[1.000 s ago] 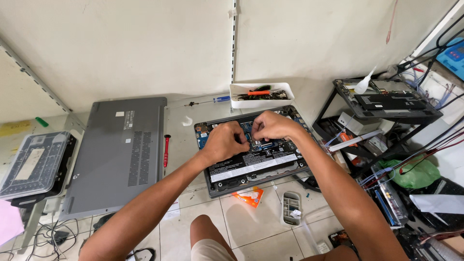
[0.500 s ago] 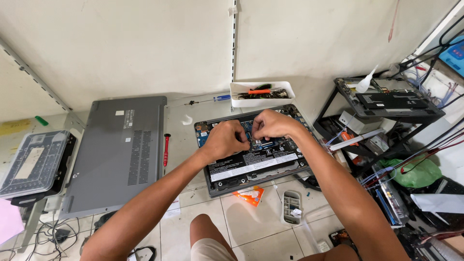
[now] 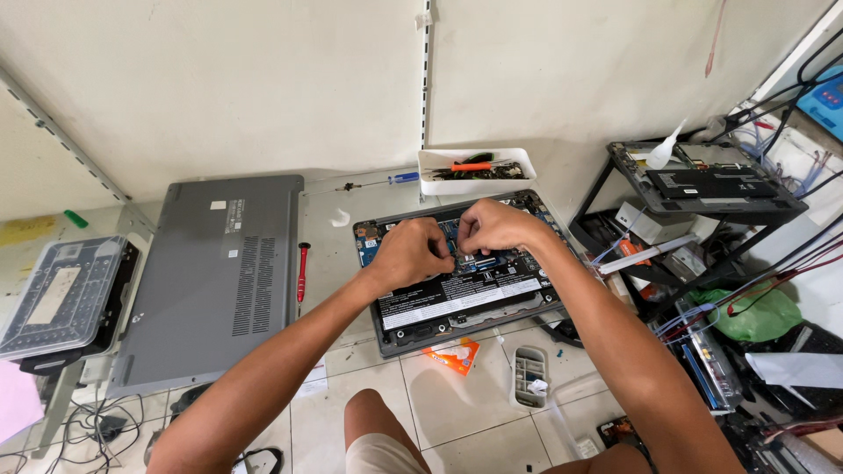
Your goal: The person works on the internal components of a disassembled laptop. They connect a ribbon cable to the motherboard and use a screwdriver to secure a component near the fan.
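Two bare hands work over an opened laptop (image 3: pixel 457 290) lying on the tiled floor (image 3: pixel 448 404), close to the foot of the white wall (image 3: pixel 263 79). The left hand (image 3: pixel 411 253) and right hand (image 3: pixel 493 226) meet above the exposed board, fingers curled and pressed together on something small between them (what each grip pinches cannot be told). The grey bottom cover (image 3: pixel 211 272) lies flat to the left of the laptop, with a red screwdriver (image 3: pixel 301 272) between the two. A white parts tray (image 3: pixel 477 169) sits against the wall, just behind the laptop. An orange packet (image 3: pixel 453 355) and a small grey holder (image 3: pixel 529 376) lie on the tiles at the laptop's near edge. A clear-lidded case (image 3: pixel 60 298) rests at the far left. A black rack (image 3: pixel 702 189) crowded with parts and cables stands at the right.
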